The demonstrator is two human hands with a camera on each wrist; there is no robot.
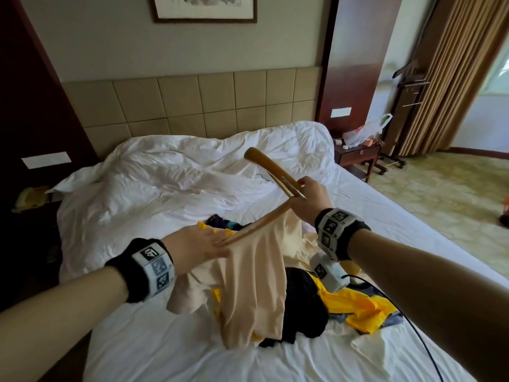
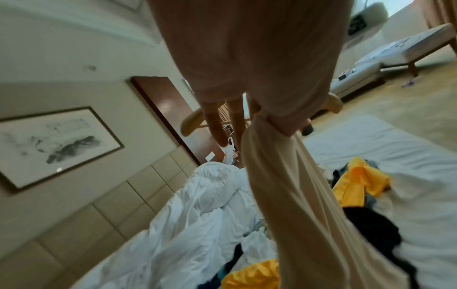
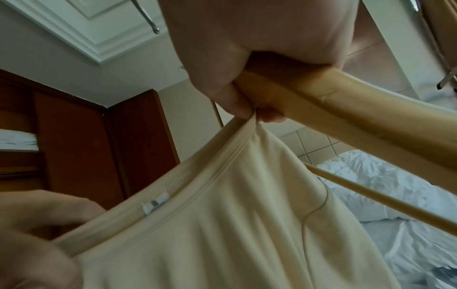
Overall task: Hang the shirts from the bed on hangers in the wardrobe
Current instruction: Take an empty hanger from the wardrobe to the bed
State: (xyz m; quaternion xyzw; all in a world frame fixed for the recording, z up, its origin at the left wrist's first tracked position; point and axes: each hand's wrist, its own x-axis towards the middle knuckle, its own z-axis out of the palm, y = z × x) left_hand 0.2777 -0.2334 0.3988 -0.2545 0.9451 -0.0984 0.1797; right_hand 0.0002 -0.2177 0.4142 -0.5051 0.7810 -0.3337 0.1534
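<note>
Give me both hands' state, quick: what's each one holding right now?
Left hand: closed, pinching the beige shirt at its collar.
Right hand: closed, gripping the wooden hanger near its middle, with collar fabric caught at the fingers.

Clothes pile [image 1: 316, 304] on bed [image 1: 170, 340] — nightstand [image 1: 358, 155] right.

I see a wooden hanger [image 1: 271, 179], varnished honey-brown and glossy, with a thin plain wooden crossbar [image 3: 380, 193] and a shiny metal hook [image 1: 298, 192]. The cream shirt [image 1: 256, 274] is soft, matt knit cloth with a ribbed neckband (a small white woven label sits inside it). The duvet [image 1: 176, 177] is white cotton-like fabric, matt and heavily creased. The yellow garment [image 1: 358, 307] looks smoother, with a slight sheen. The headboard [image 1: 192, 106] is padded in matt beige panels.
</note>
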